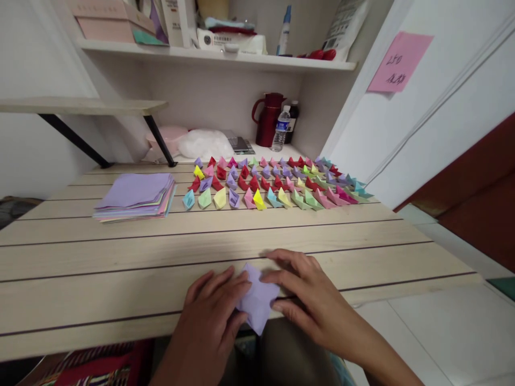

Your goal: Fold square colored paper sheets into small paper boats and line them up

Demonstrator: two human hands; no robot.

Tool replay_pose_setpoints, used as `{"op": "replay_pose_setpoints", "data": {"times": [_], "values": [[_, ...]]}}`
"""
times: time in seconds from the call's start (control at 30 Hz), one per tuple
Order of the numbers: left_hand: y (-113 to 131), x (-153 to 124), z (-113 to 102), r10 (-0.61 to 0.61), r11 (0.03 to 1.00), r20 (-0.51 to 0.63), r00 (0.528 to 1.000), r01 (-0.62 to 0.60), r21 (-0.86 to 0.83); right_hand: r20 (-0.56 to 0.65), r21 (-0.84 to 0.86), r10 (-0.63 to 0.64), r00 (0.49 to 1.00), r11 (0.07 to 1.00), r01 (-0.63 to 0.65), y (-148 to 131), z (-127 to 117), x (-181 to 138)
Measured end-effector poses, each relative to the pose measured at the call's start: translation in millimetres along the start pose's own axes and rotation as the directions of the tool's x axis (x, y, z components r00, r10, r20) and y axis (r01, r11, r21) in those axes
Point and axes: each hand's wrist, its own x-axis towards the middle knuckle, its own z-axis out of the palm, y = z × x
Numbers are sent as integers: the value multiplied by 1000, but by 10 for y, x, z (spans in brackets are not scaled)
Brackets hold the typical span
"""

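Note:
A folded piece of light purple paper [259, 297], roughly diamond-shaped, is at the table's front edge, its lowest corner reaching past the edge. My left hand [217, 305] has the paper's left side between thumb and fingers. On the other side, my right hand [300, 292] has its fingers apart, with the index fingertip at the paper's upper right edge and the thumb close to its right corner. Several rows of small folded paper boats [259, 200] in many colours stand farther back. To the left lies a stack of square coloured paper [134, 192], purple on top.
The slatted wooden table [120, 252] ends just before my lap. A small raised shelf [92, 106] on black legs stands at the back left. Behind the boats are a dark red jug [269, 120] and a water bottle [280, 131]. A pink note [402, 60] hangs on the right wall.

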Motion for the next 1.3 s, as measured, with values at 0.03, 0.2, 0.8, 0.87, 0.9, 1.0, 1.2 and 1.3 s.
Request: {"op": "replay_pose_setpoints", "data": {"times": [0.03, 0.2, 0.8, 0.87, 0.9, 1.0, 1.2, 1.3], "values": [[9, 8, 2, 7, 1000, -23, 1000, -7, 9, 15, -15, -25, 1000, 1000, 26, 9, -1, -6], [67, 57, 38, 22, 995, -133, 991, -9, 101, 93, -30, -106, 990, 994, 109, 39, 15, 11], [147, 71, 143, -117, 976, -252, 961, 159, 152, 33, 94, 38, 999, 995, -41, -28, -6, 73], [143, 74, 145, -103, 980, -258, 961, 142, 137, 9, 119, 54, 998, 991, -55, -36, -4, 81], [136, 70, 149, -89, 984, -249, 964, 125, 130, -2, 128, 60, 998, 990, -59, -38, -1, 84], [103, 41, 154, -53, 991, -200, 978, 76, 107, -27, 149, 68, 997, 987, -64, -37, 14, 90], [69, 7, 114, -52, 997, -95, 994, 57, 60, -42, 176, 86, 995, 981, -77, -21, 34, 109], [70, 18, 101, -72, 996, -104, 992, 77, 42, -48, 181, 88, 995, 980, -78, -15, 33, 119]]}}
